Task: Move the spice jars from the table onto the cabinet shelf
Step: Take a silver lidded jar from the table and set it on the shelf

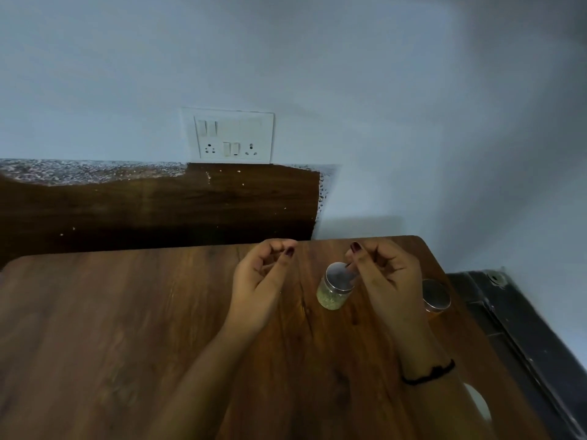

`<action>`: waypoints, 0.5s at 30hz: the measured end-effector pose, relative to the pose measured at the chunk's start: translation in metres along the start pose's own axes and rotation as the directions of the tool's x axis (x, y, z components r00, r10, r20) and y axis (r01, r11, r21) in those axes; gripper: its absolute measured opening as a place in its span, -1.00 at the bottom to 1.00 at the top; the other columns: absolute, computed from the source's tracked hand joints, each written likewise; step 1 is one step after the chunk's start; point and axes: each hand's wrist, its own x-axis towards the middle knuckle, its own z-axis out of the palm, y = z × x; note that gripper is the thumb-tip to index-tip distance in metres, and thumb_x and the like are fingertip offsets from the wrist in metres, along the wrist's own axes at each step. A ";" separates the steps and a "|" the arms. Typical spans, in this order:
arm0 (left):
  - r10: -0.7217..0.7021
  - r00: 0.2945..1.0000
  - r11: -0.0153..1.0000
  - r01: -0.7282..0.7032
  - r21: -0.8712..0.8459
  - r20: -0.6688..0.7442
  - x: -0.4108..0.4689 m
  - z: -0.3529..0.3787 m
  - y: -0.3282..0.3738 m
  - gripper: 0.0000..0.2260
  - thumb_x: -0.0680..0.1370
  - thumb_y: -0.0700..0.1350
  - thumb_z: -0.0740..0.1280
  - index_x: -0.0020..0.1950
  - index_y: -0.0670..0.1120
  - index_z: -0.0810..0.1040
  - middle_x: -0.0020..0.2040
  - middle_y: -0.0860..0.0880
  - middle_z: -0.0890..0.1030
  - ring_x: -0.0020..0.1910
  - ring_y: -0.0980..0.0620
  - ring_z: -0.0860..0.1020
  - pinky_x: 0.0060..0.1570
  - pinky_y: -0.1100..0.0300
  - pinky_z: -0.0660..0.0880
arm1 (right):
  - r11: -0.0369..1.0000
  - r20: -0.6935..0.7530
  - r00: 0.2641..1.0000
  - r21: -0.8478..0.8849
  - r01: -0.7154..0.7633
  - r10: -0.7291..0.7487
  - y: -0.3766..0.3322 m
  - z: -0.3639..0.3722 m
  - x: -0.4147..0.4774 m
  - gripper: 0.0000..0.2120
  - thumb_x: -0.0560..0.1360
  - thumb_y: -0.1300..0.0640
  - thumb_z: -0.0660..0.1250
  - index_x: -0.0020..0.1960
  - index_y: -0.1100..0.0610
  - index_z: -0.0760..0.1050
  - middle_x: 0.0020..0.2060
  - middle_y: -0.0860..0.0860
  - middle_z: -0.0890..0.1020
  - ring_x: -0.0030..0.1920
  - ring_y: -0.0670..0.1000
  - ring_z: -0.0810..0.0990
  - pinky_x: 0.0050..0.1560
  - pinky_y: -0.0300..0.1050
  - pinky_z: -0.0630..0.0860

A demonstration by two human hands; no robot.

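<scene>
A small clear spice jar (334,292) with yellow-green contents and a round metal lid stands on the wooden table (127,328), right of centre. My right hand (382,277) hovers just right of it with its fingers loosely curled. The base of its thumb overlaps the lid's edge, and I cannot tell whether it touches. A second jar (437,298) with a metal lid stands near the table's right edge, partly hidden behind my right hand. My left hand (262,282) hangs left of the first jar, loosely curled and holding nothing. No cabinet shelf is in view.
The table's far edge meets a dark wooden panel (158,204) and a pale wall with a switch and socket plate (233,138). A dark frame or rail (514,319) runs along the floor to the right of the table. A black thread band circles my right wrist.
</scene>
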 end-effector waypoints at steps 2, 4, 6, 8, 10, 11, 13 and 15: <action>0.027 0.999 0.999 -0.026 0.045 -0.019 -0.001 0.002 0.001 -0.76 0.61 -0.11 0.25 0.20 -0.13 0.61 0.10 -0.03 0.67 0.13 -0.01 0.63 0.15 -0.13 0.58 | 0.997 0.039 0.996 0.027 -0.076 0.075 0.007 -0.004 0.004 -0.87 0.52 0.04 0.32 -0.16 -0.11 0.61 -0.26 -0.05 0.67 -0.23 0.07 0.66 -0.17 0.10 0.64; 0.020 0.999 0.998 -0.018 0.057 -0.040 -0.002 0.005 -0.001 -0.75 0.60 -0.10 0.25 0.20 -0.13 0.61 0.10 -0.03 0.67 0.13 -0.02 0.63 0.16 -0.15 0.57 | 0.996 0.055 0.997 0.068 -0.056 0.053 0.011 -0.007 0.006 -0.90 0.52 -0.06 0.34 -0.14 -0.15 0.62 -0.27 -0.06 0.68 -0.25 0.04 0.67 -0.20 0.06 0.66; 0.008 0.998 0.998 -0.004 0.057 -0.056 -0.003 0.010 -0.003 -0.74 0.59 -0.08 0.26 0.21 -0.14 0.61 0.11 -0.06 0.66 0.13 -0.06 0.63 0.17 -0.21 0.55 | 0.992 0.037 0.999 0.123 -0.012 0.007 0.013 -0.008 0.007 -0.89 0.51 -0.11 0.33 -0.12 -0.17 0.62 -0.30 -0.07 0.67 -0.29 0.00 0.67 -0.26 -0.01 0.67; -0.014 0.998 0.998 0.018 0.060 -0.067 -0.004 0.017 -0.008 -0.75 0.60 -0.10 0.27 0.21 -0.15 0.61 0.11 -0.07 0.66 0.13 -0.07 0.63 0.16 -0.24 0.55 | 0.988 0.056 0.998 0.148 -0.033 0.025 0.018 -0.009 0.005 -0.88 0.50 -0.06 0.32 -0.08 -0.08 0.62 -0.28 0.01 0.68 -0.28 0.01 0.68 -0.27 0.03 0.67; -0.051 0.996 0.996 0.056 0.067 -0.076 -0.007 0.026 -0.011 -0.80 0.62 -0.16 0.28 0.20 -0.14 0.61 0.10 -0.06 0.66 0.11 -0.06 0.63 0.15 -0.23 0.56 | 0.986 0.096 0.993 0.149 -0.081 0.067 0.025 -0.012 0.003 -0.82 0.49 -0.06 0.31 -0.07 0.00 0.62 -0.26 0.03 0.68 -0.25 0.02 0.68 -0.25 0.09 0.67; -0.069 0.995 0.995 0.074 0.065 -0.079 -0.008 0.030 -0.013 -0.80 0.62 -0.17 0.28 0.19 -0.14 0.61 0.09 -0.05 0.66 0.10 -0.06 0.63 0.14 -0.22 0.57 | 0.984 0.108 0.991 0.147 -0.099 0.084 0.030 -0.013 0.002 -0.80 0.48 -0.07 0.32 -0.07 0.03 0.63 -0.25 0.03 0.68 -0.24 0.02 0.68 -0.24 0.11 0.67; -0.088 0.993 0.994 0.093 0.057 -0.077 -0.011 0.037 -0.016 -0.79 0.59 -0.14 0.29 0.17 -0.13 0.62 0.07 -0.03 0.66 0.08 -0.06 0.64 0.11 -0.14 0.60 | 0.982 0.116 0.987 0.144 -0.124 0.108 0.040 -0.016 0.004 -0.78 0.49 -0.08 0.32 -0.07 0.05 0.63 -0.24 0.03 0.68 -0.23 0.02 0.68 -0.23 0.15 0.66; -0.090 0.993 0.993 0.095 0.067 -0.077 -0.014 0.041 -0.019 -0.78 0.56 -0.13 0.29 0.16 -0.12 0.61 0.07 -0.02 0.66 0.07 -0.05 0.64 0.09 -0.07 0.60 | 0.980 0.107 0.986 0.142 -0.143 0.128 0.051 -0.019 0.006 -0.76 0.49 -0.07 0.31 -0.06 0.08 0.63 -0.24 0.02 0.69 -0.21 0.02 0.69 -0.22 0.17 0.66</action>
